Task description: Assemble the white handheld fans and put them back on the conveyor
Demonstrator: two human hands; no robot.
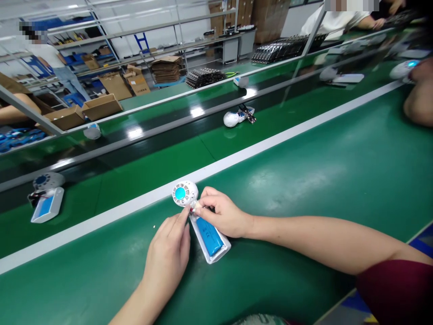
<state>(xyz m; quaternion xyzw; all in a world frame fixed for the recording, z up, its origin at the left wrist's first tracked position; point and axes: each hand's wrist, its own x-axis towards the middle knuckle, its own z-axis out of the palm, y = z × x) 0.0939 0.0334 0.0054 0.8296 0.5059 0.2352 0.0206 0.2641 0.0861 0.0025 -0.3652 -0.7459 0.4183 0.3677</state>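
Note:
A white handheld device with a round vented head [184, 193] lies on the green bench in front of me. Its handle is uncovered, and a blue battery pack [211, 237] shows inside. Thumb and forefinger of my right hand [225, 211] pinch a small whitish piece [197, 205] at the neck, beside a bit of red. From the left side, my left hand [169, 246] brings its fingertips together against the same spot. Whatever lies between those fingertips is too small and covered to make out.
Beyond a white strip [216, 167] runs a green conveyor. It carries an open device [47, 203] at left and another device [237, 117] further back. A co-worker's arm [419, 99] is at right. Cardboard boxes [101, 106] stand across the line.

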